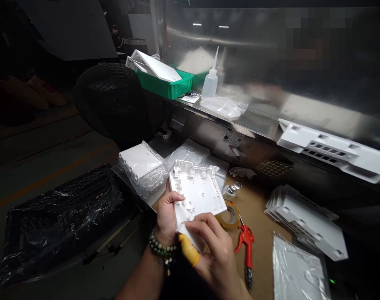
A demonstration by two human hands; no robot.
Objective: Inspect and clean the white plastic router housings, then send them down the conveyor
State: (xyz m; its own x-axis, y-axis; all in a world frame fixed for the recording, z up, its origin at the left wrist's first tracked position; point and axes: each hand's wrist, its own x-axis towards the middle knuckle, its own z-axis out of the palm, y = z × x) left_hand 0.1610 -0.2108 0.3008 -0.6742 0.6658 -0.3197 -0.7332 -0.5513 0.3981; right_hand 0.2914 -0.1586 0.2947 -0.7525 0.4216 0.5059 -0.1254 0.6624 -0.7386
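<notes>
My left hand [167, 214] grips a white plastic housing [198, 189] by its left side, thumb over the rim. The housing is tilted, its inner face with clips and ribs turned up toward me. At its lower edge, my right hand [213, 246] is closed on a small white cloth [193, 236], which touches the housing there; part of the cloth is hidden by the fingers. A yellow finger cot [188, 250] covers my right thumb. Just right of the hands lie a roll of tape [239, 216] and a red air blow gun [248, 246].
Bagged white housings [141, 160] stand at the bench's left. Stacked white covers [308, 221] and a bagged panel [298, 268] are at right. A metal can [230, 191] is behind the tape. The ledge bears a green bin [168, 88] and a squeeze bottle [210, 85].
</notes>
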